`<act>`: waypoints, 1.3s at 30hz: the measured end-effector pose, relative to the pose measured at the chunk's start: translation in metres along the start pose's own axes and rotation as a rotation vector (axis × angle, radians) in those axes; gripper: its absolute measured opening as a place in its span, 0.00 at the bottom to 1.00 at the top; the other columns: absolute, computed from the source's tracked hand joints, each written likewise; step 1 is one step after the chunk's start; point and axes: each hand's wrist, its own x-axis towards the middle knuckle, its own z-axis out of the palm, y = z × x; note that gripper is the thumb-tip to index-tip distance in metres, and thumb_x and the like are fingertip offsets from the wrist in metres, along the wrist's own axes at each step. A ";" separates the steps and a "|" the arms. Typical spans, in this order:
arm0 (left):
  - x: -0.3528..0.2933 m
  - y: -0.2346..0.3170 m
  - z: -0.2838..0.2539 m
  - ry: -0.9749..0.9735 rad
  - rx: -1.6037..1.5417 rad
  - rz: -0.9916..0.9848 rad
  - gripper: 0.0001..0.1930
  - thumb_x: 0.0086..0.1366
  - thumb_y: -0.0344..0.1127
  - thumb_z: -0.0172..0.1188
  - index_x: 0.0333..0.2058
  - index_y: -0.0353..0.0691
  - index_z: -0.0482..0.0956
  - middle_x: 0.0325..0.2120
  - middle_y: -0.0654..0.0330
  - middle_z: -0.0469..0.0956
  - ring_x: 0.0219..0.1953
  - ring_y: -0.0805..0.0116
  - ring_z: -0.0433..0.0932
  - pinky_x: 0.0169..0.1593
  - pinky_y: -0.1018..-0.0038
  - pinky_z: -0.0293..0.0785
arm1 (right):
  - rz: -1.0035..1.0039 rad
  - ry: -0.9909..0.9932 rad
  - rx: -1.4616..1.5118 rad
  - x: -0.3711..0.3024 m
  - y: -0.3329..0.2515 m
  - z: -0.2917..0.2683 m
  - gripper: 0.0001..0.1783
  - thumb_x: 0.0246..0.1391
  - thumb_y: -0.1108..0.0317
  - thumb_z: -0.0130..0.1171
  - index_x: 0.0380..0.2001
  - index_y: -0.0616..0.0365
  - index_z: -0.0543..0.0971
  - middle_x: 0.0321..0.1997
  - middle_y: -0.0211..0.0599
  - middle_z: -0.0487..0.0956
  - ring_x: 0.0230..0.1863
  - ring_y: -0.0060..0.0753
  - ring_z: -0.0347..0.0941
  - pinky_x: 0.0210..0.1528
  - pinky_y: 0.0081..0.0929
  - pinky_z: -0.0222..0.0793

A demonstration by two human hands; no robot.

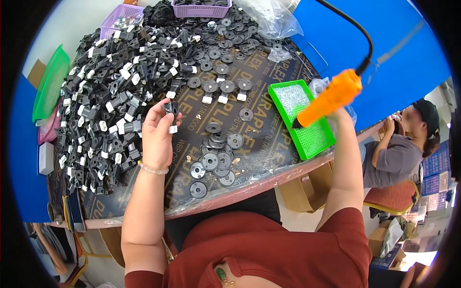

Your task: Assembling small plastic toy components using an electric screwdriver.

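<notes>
My left hand pinches a small black plastic part with a white end, just right of a big heap of similar parts. An orange electric screwdriver slants on its black cord over a green tray. Behind the screwdriver is my right hand, by the tray's right side. Its fingers are hidden by the tool, so whether it grips anything does not show. Small silvery pieces lie in the tray's far part. Loose black discs lie between my hands.
Three discs with white-ended parts sit in a row. More black discs lie at the back. Purple baskets, clear plastic bags and a green basket edge the table. At right sits another person.
</notes>
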 end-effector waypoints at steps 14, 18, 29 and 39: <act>0.003 0.000 0.014 -0.062 -0.031 -0.015 0.18 0.65 0.25 0.53 0.55 0.35 0.69 0.42 0.62 0.73 0.42 0.71 0.76 0.44 0.77 0.73 | 0.411 0.161 0.125 -0.014 0.036 -0.050 0.09 0.53 0.71 0.61 0.37 0.64 0.80 0.24 0.23 0.75 0.20 0.15 0.64 0.22 0.17 0.56; 0.004 -0.002 0.017 -0.061 -0.042 -0.016 0.18 0.65 0.25 0.54 0.55 0.34 0.69 0.43 0.61 0.72 0.42 0.71 0.76 0.44 0.76 0.74 | 0.421 0.185 0.591 -0.023 0.043 -0.069 0.08 0.57 0.73 0.60 0.38 0.66 0.78 0.27 0.28 0.75 0.24 0.17 0.65 0.25 0.16 0.59; 0.006 -0.005 0.014 -0.058 -0.075 -0.029 0.18 0.65 0.24 0.54 0.54 0.32 0.69 0.41 0.61 0.72 0.41 0.70 0.76 0.44 0.77 0.73 | 0.497 -0.062 0.486 -0.100 -0.062 -0.072 0.07 0.55 0.74 0.57 0.38 0.61 0.77 0.28 0.27 0.75 0.22 0.16 0.64 0.21 0.12 0.55; 0.005 -0.004 0.013 -0.054 -0.051 -0.041 0.18 0.64 0.24 0.54 0.53 0.33 0.70 0.41 0.60 0.74 0.41 0.71 0.76 0.44 0.78 0.72 | -0.184 -0.389 -0.282 -0.131 -0.133 0.087 0.06 0.50 0.74 0.62 0.33 0.64 0.81 0.31 0.42 0.78 0.35 0.44 0.76 0.39 0.33 0.71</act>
